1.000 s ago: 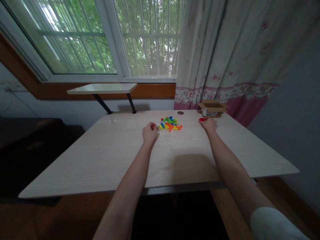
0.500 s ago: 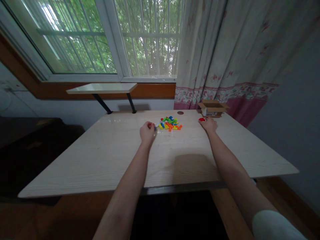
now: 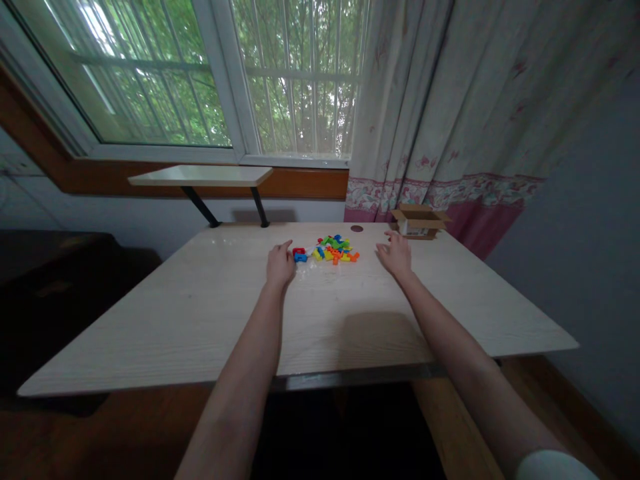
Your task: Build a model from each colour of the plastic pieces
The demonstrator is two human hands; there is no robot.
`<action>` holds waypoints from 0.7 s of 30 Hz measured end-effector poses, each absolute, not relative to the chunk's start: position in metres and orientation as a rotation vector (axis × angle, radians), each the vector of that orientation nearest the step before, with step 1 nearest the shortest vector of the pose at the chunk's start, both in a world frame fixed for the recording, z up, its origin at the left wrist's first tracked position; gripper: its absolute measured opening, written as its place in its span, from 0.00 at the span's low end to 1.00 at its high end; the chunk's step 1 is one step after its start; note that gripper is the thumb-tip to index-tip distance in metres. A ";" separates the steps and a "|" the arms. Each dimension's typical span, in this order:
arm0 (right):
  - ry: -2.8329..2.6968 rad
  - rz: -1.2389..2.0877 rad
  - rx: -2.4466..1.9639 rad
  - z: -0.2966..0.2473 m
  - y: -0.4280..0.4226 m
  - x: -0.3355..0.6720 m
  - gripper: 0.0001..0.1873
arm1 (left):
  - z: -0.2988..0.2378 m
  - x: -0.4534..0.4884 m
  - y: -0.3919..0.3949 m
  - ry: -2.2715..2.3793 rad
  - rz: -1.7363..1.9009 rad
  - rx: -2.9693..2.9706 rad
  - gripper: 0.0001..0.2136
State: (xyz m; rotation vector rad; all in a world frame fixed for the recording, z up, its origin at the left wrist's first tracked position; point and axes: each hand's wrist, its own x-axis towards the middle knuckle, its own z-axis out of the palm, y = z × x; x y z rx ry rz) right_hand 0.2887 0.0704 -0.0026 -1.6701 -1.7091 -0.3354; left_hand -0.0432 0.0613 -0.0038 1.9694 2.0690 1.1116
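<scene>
A pile of small colourful plastic blocks (image 3: pixel 333 249) lies on the far middle of the pale wooden table (image 3: pixel 200 320). My left hand (image 3: pixel 280 264) rests on the table just left of the pile, fingers stretched out and holding nothing. A red block (image 3: pixel 299 251) and a blue block (image 3: pixel 301 258) lie right by its fingertips. My right hand (image 3: pixel 395 256) hovers low to the right of the pile, fingers spread and empty. Behind that hand stands a small open cardboard box (image 3: pixel 419 222).
A small brown round disc (image 3: pixel 357 228) lies near the table's far edge. A narrow shelf (image 3: pixel 200 176) on black brackets juts out under the window. A curtain (image 3: pixel 450 120) hangs at the back right. A dark cabinet (image 3: pixel 55 267) stands left of the table.
My left hand has uncurled and the red block it held now lies on the table beside a blue one. My right hand has moved left, away from the box, and opened; its red piece is gone from sight.
</scene>
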 end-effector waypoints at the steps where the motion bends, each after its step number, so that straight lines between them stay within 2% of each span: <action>1: -1.770 -0.334 -1.593 -0.003 0.069 0.281 0.21 | -0.006 -0.045 0.064 2.059 1.063 2.047 0.23; 7: -2.079 -0.328 -1.234 -0.004 0.058 0.239 0.16 | -0.018 -0.051 0.070 2.073 0.850 2.217 0.21; 21: -2.269 -0.292 -1.047 -0.004 0.048 0.219 0.13 | -0.004 -0.049 0.056 2.267 0.866 2.068 0.14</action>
